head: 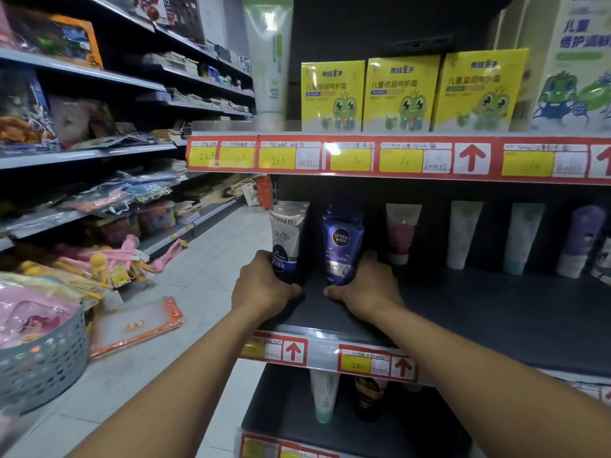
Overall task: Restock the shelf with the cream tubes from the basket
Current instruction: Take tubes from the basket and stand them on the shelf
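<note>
Left hand wraps the Softto tube, right hand wraps the Nivea tube. Both tubes upright, caps down on the shelf, side by side between the hands; release looks next.

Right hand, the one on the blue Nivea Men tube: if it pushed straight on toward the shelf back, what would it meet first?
Probably nothing but the dark back panel; the right hand and blue Nivea Men tube seem to have free space behind, though depth is unclear.

Glossy plastic on the blue tube. Shelf deck looks matt and dark. Perforated grey plastic basket, near left.
</note>
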`<state>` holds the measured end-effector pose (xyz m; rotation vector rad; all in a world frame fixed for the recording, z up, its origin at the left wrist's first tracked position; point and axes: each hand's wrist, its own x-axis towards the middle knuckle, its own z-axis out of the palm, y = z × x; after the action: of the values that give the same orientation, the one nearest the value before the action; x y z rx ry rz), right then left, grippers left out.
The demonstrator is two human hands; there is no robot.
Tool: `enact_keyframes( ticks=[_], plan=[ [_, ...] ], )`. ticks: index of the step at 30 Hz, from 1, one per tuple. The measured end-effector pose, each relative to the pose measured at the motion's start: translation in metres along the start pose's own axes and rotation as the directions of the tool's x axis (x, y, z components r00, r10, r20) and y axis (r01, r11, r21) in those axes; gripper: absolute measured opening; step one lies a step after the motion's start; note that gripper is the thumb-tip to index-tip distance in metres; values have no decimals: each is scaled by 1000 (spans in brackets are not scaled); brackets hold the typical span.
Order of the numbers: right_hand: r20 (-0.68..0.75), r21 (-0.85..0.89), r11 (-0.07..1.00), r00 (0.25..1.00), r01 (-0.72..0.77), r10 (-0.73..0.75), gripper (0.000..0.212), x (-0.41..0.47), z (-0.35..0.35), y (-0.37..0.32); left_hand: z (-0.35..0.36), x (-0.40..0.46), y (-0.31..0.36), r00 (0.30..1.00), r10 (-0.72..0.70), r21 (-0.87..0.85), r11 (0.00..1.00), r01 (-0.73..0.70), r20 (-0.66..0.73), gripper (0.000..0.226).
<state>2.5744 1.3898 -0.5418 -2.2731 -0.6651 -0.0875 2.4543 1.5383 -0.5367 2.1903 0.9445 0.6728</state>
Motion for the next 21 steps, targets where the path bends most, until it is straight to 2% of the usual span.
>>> enact_keyframes(
  ticks=[5, 8, 14, 21],
  plan=[
    [-11, 19, 999, 999, 35, -35, 74, 1, 11, 13, 9, -3, -10, 997, 53, -11, 999, -54, -50, 66],
    [-20, 5, 999, 999, 51, -51, 73, 1, 12, 14, 10, -3, -11, 992, 71, -21, 997, -73, -100, 69],
    [11, -26, 995, 995, 99, -99, 40, 3, 14, 16, 11, 0, -14, 995, 46, -37, 998, -49, -94, 62],
    [-9, -36, 993, 994, 110, -110, 38, 2, 12, 15, 13, 3, -16, 992, 53, -39, 998, -58, -112, 68]
  ],
)
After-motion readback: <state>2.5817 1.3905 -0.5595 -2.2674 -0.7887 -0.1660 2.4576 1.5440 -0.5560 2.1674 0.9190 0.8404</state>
